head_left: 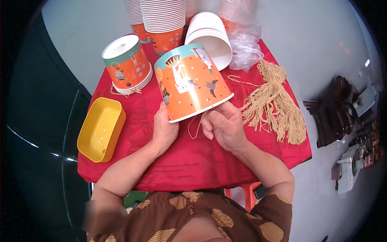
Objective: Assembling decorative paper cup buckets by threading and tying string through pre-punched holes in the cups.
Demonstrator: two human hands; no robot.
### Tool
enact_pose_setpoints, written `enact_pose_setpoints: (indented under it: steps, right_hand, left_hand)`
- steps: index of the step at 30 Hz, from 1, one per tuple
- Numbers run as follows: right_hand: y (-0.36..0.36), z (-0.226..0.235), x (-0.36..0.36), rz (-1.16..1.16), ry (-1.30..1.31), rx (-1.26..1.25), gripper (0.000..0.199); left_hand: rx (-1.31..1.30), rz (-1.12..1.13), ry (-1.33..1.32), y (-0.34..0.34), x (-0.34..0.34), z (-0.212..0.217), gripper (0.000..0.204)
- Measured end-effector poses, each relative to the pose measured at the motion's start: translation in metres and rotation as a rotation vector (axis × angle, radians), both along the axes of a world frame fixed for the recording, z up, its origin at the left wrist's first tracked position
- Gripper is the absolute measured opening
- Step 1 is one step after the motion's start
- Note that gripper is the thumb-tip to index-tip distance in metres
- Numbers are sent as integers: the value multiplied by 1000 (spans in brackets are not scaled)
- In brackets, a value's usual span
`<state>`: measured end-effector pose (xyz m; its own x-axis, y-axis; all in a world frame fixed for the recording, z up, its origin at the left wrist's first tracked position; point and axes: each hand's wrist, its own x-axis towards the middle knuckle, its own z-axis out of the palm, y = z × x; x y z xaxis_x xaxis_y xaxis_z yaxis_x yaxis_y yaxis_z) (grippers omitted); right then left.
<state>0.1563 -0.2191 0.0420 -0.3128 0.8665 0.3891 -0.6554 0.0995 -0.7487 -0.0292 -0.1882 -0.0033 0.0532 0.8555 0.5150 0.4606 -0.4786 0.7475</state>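
Observation:
An orange paper bucket with a teal band and printed figures is tilted upside down in front of me, white rim toward me. My left hand grips it at the left of the rim, some fingers hidden behind or inside it. At the right of the rim, my right hand is closed with thumb and fingers together on a thin tan cord. The cord passes through the bucket wall near the rim and hangs in a loop. Beyond my right hand lies a bundle of tan cords, tied near its top.
Upside down at the left stand nested buckets with cord at the rim. A yellow tub holds small bits. Tall bucket stacks, white-bottomed buckets on their side and a clear plastic bag line the far edge of the red-clothed table.

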Motion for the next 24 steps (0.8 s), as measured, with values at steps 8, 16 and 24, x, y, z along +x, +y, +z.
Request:
enact_pose_setpoints:
  steps: [8, 16, 24]
  right_hand:
    - [-5, 15, -11, -75, 25, -133, 14]
    - [-14, 18, -17, -105, 29, -133, 14]
    - [-27, 26, -25, -288, -25, -203, 18]
  left_hand:
    - [-117, -1, -125, 1, -1, -6, 26]
    - [-136, -26, -202, 3, -1, -12, 23]
    - [41, 53, -51, -6, -1, 4, 21]
